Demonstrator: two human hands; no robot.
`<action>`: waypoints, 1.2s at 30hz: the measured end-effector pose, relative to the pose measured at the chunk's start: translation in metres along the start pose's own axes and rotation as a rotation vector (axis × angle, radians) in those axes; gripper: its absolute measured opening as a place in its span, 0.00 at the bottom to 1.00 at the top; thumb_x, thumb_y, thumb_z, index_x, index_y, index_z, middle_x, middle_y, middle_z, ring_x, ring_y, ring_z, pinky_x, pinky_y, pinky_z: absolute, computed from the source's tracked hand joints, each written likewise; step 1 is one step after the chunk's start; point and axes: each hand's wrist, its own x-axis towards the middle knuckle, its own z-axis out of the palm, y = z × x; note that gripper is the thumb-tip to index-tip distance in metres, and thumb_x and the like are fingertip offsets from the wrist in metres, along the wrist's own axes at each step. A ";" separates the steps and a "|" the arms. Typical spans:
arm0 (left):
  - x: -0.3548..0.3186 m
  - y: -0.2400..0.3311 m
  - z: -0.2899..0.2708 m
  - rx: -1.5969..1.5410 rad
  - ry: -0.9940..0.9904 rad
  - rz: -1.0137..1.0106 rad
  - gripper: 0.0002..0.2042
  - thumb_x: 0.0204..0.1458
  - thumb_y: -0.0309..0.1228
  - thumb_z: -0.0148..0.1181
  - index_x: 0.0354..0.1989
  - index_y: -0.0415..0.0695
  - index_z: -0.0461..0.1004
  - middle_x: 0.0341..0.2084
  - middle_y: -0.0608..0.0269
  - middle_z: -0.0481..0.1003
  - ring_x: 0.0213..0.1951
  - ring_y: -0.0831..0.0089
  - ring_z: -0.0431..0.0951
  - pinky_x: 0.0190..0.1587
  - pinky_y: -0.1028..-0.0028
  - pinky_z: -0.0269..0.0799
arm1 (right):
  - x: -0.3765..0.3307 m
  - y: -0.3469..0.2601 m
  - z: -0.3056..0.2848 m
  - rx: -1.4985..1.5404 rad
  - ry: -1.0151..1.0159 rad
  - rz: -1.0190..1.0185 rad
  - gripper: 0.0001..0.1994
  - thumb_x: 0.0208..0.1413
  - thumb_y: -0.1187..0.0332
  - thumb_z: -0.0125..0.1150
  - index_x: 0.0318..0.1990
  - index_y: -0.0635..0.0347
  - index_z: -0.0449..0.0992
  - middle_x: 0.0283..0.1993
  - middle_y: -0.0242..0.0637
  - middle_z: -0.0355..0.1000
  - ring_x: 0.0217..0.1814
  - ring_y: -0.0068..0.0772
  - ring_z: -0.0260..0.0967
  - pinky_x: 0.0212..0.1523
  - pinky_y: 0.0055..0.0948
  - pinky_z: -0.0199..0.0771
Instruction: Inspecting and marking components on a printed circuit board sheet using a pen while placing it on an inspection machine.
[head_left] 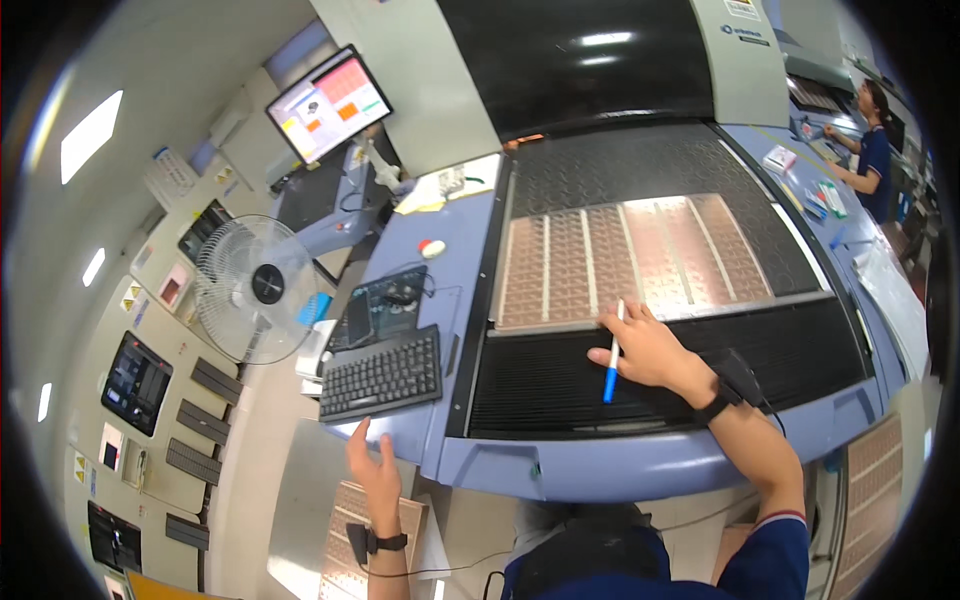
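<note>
My right hand (645, 350) rests on the black ribbed bed of a grey-blue machine (600, 465) and holds a blue-and-white pen (612, 355), tip pointing up at the near edge of a large copper-coloured circuit panel sheet (640, 258). The sheet lies flat on the black conveyor surface, divided into several strips. My left hand (372, 465) hovers open with fingers spread below the machine's front left corner, near a black keyboard (383, 375). Both wrists wear black bands.
A tablet (385, 305) and a red-and-white mouse (432, 248) lie behind the keyboard. A white fan (255, 288) stands at left, a monitor (328, 103) above it. More copper panels (345, 540) are stacked below left. Another person (872, 140) works at far right.
</note>
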 end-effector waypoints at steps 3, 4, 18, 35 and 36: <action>0.027 -0.013 0.019 0.103 0.086 0.082 0.18 0.59 0.32 0.58 0.55 0.34 0.72 0.49 0.48 0.76 0.56 0.51 0.72 0.63 0.58 0.61 | -0.003 0.004 0.004 0.008 0.022 -0.011 0.31 0.60 0.46 0.59 0.56 0.69 0.69 0.57 0.66 0.67 0.64 0.70 0.58 0.64 0.60 0.59; 0.031 -0.014 0.019 0.212 0.046 0.097 0.18 0.58 0.32 0.59 0.54 0.35 0.73 0.47 0.50 0.77 0.54 0.51 0.72 0.62 0.57 0.61 | -0.005 0.004 0.004 -0.003 0.019 -0.015 0.31 0.60 0.46 0.58 0.56 0.69 0.69 0.57 0.66 0.67 0.64 0.70 0.58 0.65 0.61 0.58; 0.055 0.132 0.112 -0.310 -0.392 0.397 0.11 0.52 0.22 0.61 0.45 0.39 0.79 0.39 0.53 0.80 0.41 0.57 0.79 0.45 0.65 0.74 | -0.001 0.001 -0.014 0.330 0.237 0.030 0.19 0.59 0.68 0.63 0.57 0.62 0.69 0.54 0.62 0.73 0.51 0.67 0.72 0.52 0.43 0.77; 0.044 0.173 0.191 -0.830 -0.521 0.190 0.11 0.37 0.11 0.51 0.25 0.38 0.78 0.22 0.57 0.77 0.25 0.72 0.79 0.28 0.74 0.74 | -0.016 -0.002 -0.031 0.921 0.430 0.333 0.10 0.39 0.86 0.45 0.27 0.62 0.69 0.23 0.30 0.64 0.18 0.19 0.63 0.19 0.19 0.64; 0.044 0.175 0.190 -0.761 -0.473 0.268 0.11 0.38 0.12 0.51 0.26 0.38 0.78 0.24 0.57 0.78 0.27 0.68 0.80 0.30 0.73 0.76 | -0.017 -0.008 -0.033 0.933 0.435 0.351 0.09 0.39 0.86 0.47 0.27 0.62 0.69 0.23 0.30 0.64 0.20 0.20 0.64 0.21 0.18 0.65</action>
